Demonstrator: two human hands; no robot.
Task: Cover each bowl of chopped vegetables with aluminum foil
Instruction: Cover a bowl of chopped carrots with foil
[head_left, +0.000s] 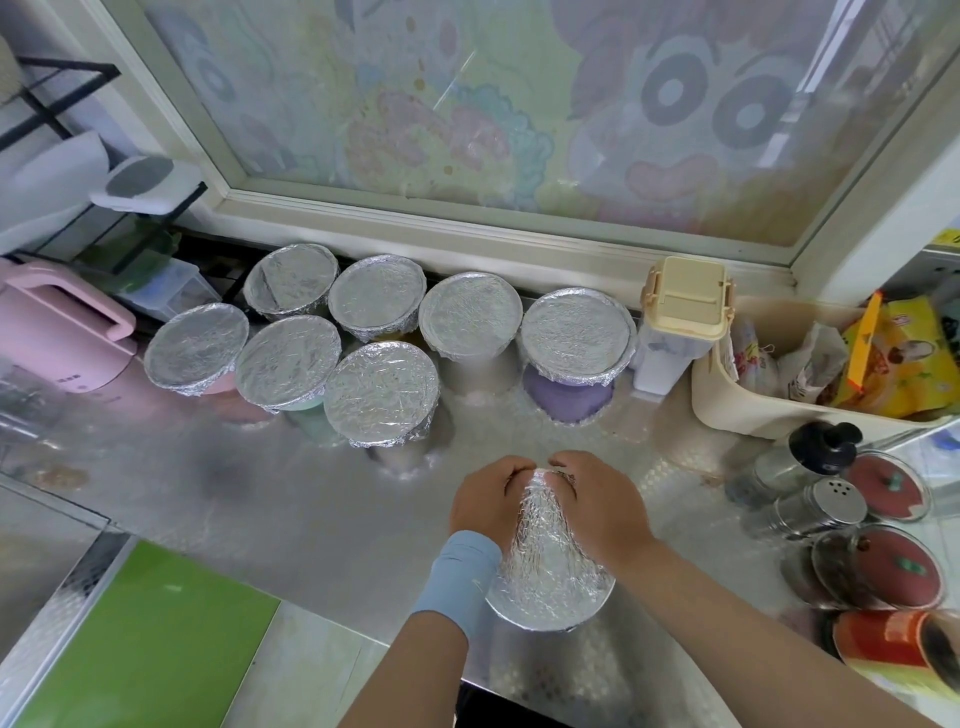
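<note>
Foil (545, 540) is stretched over the bowl (550, 610) nearest the front edge of the metal counter (311, 493), and the bowl's contents are hidden by it entirely. The bowl is flanked by both hands. The left hand (485, 501), with a blue band at the wrist, is laid on the left side, and the right hand (602, 501) on the right. The fingers of both are curled over the far rim, and the foil is gripped and pressed down there, with the fingertips almost meeting. This hold seems chosen so that the sheet is crimped under the rim while the bowl is kept from sliding on the smooth metal. The near part of the foil looks flat and tucked, so the far edge is judged to be the last part needing attention.

Seven wrapped bowls (382, 395) are grouped well behind, close under the window ledge, probably set back so that the front of the counter is left free for working. One of them is seen to be a purple bowl (566, 400) beneath its wrapping. No uncovered bowl is seen, so the task is judged nearly complete. Spice jars (836, 506) are stood to the right, apart from the work.
</note>
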